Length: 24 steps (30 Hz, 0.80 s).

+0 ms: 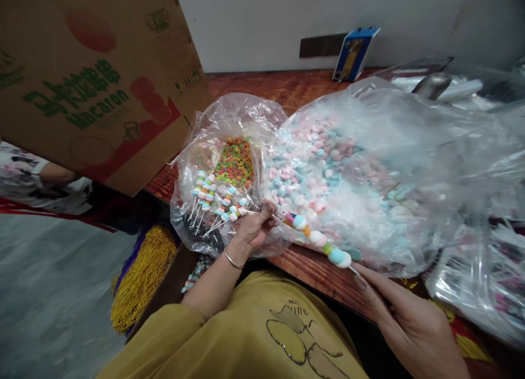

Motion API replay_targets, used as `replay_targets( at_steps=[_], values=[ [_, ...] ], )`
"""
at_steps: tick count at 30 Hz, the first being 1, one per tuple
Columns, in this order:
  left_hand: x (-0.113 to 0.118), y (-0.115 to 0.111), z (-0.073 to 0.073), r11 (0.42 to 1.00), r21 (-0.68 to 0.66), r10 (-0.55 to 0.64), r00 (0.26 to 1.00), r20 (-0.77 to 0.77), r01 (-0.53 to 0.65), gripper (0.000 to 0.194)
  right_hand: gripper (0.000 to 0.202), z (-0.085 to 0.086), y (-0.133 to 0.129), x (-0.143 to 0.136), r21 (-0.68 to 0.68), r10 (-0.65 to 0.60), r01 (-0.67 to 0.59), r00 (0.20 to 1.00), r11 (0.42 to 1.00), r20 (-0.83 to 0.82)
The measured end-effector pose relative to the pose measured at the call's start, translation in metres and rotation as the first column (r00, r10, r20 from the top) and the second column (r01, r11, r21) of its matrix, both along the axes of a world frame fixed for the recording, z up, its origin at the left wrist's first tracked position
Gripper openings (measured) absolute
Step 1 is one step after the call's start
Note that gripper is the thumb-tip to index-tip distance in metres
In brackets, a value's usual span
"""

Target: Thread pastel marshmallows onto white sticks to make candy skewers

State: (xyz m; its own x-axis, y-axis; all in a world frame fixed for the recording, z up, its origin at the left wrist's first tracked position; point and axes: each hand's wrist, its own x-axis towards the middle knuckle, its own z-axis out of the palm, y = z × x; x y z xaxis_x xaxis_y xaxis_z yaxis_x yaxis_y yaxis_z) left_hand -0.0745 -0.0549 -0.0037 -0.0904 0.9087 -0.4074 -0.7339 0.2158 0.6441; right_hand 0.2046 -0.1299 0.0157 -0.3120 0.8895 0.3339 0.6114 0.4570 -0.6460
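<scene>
A candy skewer [319,240] of pastel marshmallows and fruit-coloured rings slants across the middle, above the table's front edge. My right hand [414,321] pinches its white stick at the lower right end between thumb and finger. Beside the skewer's upper left end is my left hand [259,226], its fingers curled together; whatever they hold is too small to make out. Left of that hand, several finished skewers [205,190] lie on a clear plastic bag [188,155]. Small colourful ring candies [235,160] fill part of this bag. Behind the skewer, a big clear bag holds pink, blue and white marshmallows [295,176].
A large cardboard box [135,56] stands at the left on the wooden table [254,86]. A blue device [356,53] sits by the wall. More skewers [199,272] lie below the table edge, near gold fringe [147,275]. Plastic packaging [484,280] crowds the right. Part of another person's arm [57,174] shows left.
</scene>
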Motion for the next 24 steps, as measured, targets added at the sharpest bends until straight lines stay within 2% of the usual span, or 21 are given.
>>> replay_targets(
  at_steps=[5, 9, 12, 15, 18, 21, 23, 24],
  values=[
    [0.007, 0.002, 0.004, 0.997, -0.055, 0.051, 0.999, 0.016, -0.05, 0.052, 0.029, -0.002, -0.001, 0.0, 0.105, -0.022, 0.015, 0.997, 0.994, 0.073],
    [0.013, 0.002, 0.006, 0.997, -0.058, 0.045, 0.998, 0.046, -0.042, 0.051, 0.028, -0.003, 0.0, -0.001, 0.143, -0.025, 0.017, 0.998, 0.99, 0.056],
    [0.016, 0.002, 0.004, 0.999, -0.034, 0.011, 1.0, 0.023, -0.01, 0.049, 0.026, -0.003, 0.0, -0.001, 0.096, -0.046, 0.045, 0.999, 0.994, 0.005],
    [0.02, 0.004, 0.003, 0.998, 0.062, 0.001, 1.0, -0.002, -0.001, 0.044, 0.024, -0.003, 0.0, -0.003, 0.014, -0.066, 0.066, 0.996, 0.998, -0.056],
    [0.029, 0.006, 0.007, 0.985, 0.173, -0.022, 0.998, 0.067, 0.01, 0.037, 0.024, -0.003, -0.001, -0.01, -0.077, -0.072, 0.065, 0.992, 0.995, -0.101],
    [0.042, 0.008, 0.013, 0.985, 0.171, -0.032, 0.985, 0.172, 0.002, 0.035, 0.028, -0.008, -0.004, -0.025, -0.188, -0.078, 0.053, 0.989, 0.981, -0.125],
    [0.051, 0.009, 0.015, 0.989, 0.146, -0.024, 0.974, 0.227, -0.01, 0.031, 0.027, -0.017, -0.006, -0.036, -0.168, -0.096, 0.076, 0.988, 0.983, -0.118],
    [0.055, 0.011, 0.016, 0.991, 0.134, -0.021, 0.97, 0.244, -0.013, 0.03, 0.025, -0.023, -0.007, -0.041, -0.098, -0.113, 0.104, 0.989, 0.99, -0.094]
  ],
)
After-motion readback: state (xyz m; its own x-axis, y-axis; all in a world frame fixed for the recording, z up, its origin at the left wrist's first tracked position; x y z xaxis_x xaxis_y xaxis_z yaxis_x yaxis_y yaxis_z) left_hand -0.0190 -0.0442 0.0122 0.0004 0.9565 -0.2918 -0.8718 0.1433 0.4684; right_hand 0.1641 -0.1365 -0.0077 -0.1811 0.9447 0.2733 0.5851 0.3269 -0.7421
